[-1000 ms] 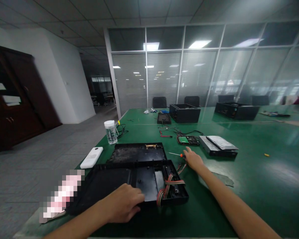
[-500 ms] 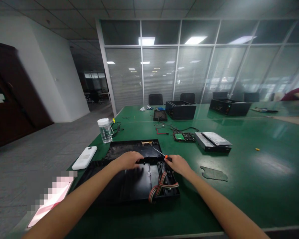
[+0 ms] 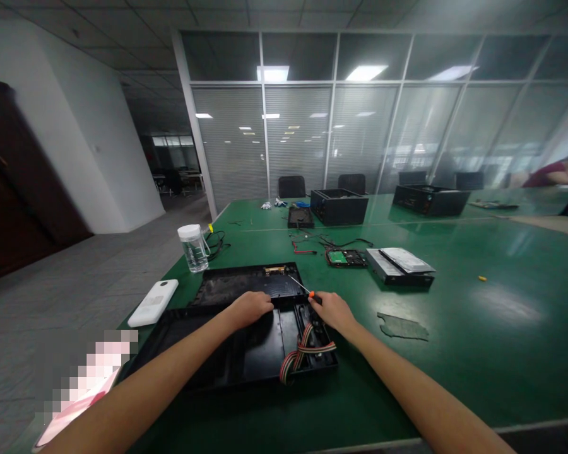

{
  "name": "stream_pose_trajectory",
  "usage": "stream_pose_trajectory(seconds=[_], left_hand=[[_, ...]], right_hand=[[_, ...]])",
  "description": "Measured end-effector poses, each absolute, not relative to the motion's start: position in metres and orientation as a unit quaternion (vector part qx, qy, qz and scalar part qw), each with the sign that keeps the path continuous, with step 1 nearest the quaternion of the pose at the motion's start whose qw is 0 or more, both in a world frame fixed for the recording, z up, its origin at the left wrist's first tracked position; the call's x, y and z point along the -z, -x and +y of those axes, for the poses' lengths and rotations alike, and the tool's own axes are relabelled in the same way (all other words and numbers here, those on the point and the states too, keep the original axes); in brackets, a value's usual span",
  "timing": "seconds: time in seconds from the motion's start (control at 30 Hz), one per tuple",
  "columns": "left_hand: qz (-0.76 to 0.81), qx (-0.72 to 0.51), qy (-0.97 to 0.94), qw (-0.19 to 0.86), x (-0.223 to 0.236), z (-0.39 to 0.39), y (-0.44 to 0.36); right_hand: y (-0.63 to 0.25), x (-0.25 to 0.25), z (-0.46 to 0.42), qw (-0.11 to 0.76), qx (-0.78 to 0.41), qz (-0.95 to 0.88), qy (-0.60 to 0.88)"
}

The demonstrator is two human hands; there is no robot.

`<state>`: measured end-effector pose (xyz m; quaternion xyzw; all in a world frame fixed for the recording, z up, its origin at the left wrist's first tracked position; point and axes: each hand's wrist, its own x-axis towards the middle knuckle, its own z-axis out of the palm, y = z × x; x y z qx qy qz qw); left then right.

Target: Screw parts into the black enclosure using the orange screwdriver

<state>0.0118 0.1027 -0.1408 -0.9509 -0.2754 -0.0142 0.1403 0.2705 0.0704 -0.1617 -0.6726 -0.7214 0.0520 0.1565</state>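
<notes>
A screwdriver with an orange collar is held in my right hand, its thin shaft pointing up and left over a flat black panel. On that panel, near its far right part, sits a small gold-coloured strip. My left hand rests at the seam between this panel and a larger black case panel in front of it. Its fingers are curled together; whatever they pinch is hidden. A striped ribbon cable loops over the right end of the near panel.
Left of the panels are a white phone-like device and a clear bottle. To the right lie a drive with a green board, a metal-topped drive box and a dark torn sheet. Black computer cases stand farther back.
The fingers of my left hand have drawn together at the seam. My right hand keeps hold of the screwdriver at much the same spot. The whole view has shifted slightly.
</notes>
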Motion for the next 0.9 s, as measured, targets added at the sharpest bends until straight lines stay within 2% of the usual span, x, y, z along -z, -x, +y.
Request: stream_pose_trajectory(seconds=[0.1, 0.27, 0.37, 0.6, 0.9], left_hand=[[-0.267, 0.028, 0.957, 0.112, 0.133, 0.099, -0.018], [-0.248, 0.105, 0.962, -0.038, 0.122, 0.097, -0.055], [-0.258, 0.142, 0.951, -0.089, 0.128, 0.101, -0.076], [-0.284, 0.203, 0.932, -0.098, 0.159, 0.106, -0.078], [-0.240, 0.296, 0.917, -0.118, 0.166, 0.102, -0.077]], right_hand=[[-0.270, 0.162, 0.071, 0.164, -0.054, -0.721, 0.671], [-0.268, 0.164, 0.072, 0.175, -0.051, -0.724, 0.666], [-0.273, 0.165, 0.074, 0.187, -0.064, -0.718, 0.668], [-0.297, 0.164, 0.082, 0.252, -0.073, -0.702, 0.662], [-0.296, 0.166, 0.082, 0.289, -0.054, -0.715, 0.634]])
